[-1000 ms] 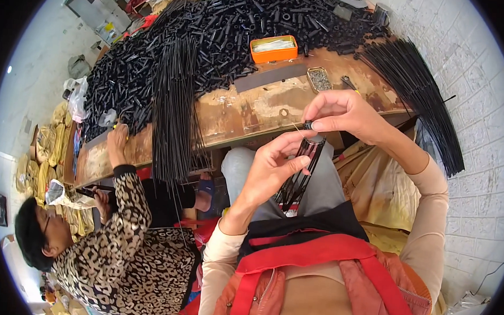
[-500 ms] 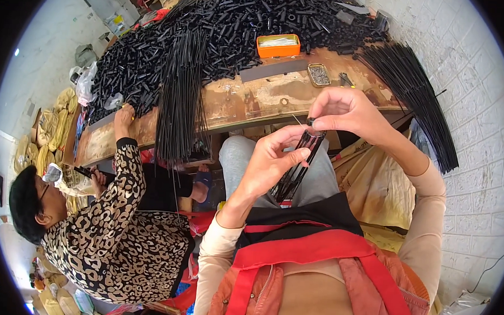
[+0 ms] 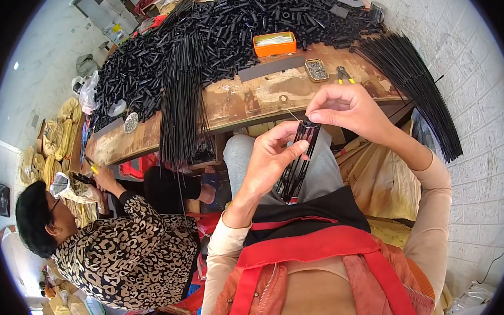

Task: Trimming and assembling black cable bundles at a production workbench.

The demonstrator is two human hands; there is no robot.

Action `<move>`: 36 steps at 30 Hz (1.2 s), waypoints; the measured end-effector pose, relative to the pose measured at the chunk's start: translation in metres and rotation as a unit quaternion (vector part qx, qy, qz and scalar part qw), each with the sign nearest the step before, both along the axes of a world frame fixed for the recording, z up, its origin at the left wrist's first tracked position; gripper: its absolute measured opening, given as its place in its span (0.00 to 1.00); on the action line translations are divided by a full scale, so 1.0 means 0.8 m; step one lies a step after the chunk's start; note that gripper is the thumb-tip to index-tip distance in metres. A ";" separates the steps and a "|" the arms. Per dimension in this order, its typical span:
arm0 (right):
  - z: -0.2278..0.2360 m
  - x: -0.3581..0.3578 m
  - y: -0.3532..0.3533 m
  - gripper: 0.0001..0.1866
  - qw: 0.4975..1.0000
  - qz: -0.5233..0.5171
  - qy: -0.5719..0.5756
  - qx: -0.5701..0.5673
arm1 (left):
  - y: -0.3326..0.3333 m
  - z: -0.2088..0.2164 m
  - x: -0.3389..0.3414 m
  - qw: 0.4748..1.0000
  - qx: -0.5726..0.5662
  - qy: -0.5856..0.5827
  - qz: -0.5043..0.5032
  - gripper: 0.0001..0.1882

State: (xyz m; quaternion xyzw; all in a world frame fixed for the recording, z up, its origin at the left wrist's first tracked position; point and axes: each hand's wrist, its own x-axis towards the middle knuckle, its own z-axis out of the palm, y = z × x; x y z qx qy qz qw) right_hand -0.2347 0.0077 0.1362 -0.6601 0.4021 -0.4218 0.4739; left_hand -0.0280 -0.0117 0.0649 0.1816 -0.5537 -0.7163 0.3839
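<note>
My left hand [image 3: 270,161] is closed round the upper part of a slim bundle of black ribs [image 3: 293,174], which looks like a folded umbrella frame. The bundle stands tilted over my lap, its lower end near my waist. My right hand [image 3: 350,110] pinches at the dark collar [image 3: 308,124] on its top end; the fingertips hide what exactly they grip. A thin wire [image 3: 293,114] sticks out beside the collar, above my left fingers.
A wooden table [image 3: 249,100] carries a heap of black plastic tubes [image 3: 236,25], an orange box [image 3: 275,44], a tin of small metal pieces [image 3: 316,70], pliers [image 3: 345,75] and black rods [image 3: 181,97]. More rods [image 3: 418,86] hang off the right side. A co-worker [image 3: 128,236] sits at left, holding a yellow-handled tool.
My right fingers have come down onto the top of the rib bundle. The co-worker's hand has left the table and now holds a yellow-handled tool lower down. The view has shifted slightly.
</note>
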 end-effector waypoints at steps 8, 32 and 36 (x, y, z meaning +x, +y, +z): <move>-0.002 0.002 0.008 0.04 1.000 -0.015 -0.009 -0.014 | 0.007 0.000 -0.010 0.999 -0.014 0.009 0.050 0.12; -0.059 -0.073 0.012 0.13 0.975 0.117 -0.185 -0.049 | 0.000 -0.011 -0.057 0.990 0.091 0.034 -0.105 0.08; -0.068 -0.071 0.011 0.12 0.973 0.039 -0.226 -0.015 | 0.008 -0.005 -0.067 0.996 0.090 -0.005 -0.011 0.06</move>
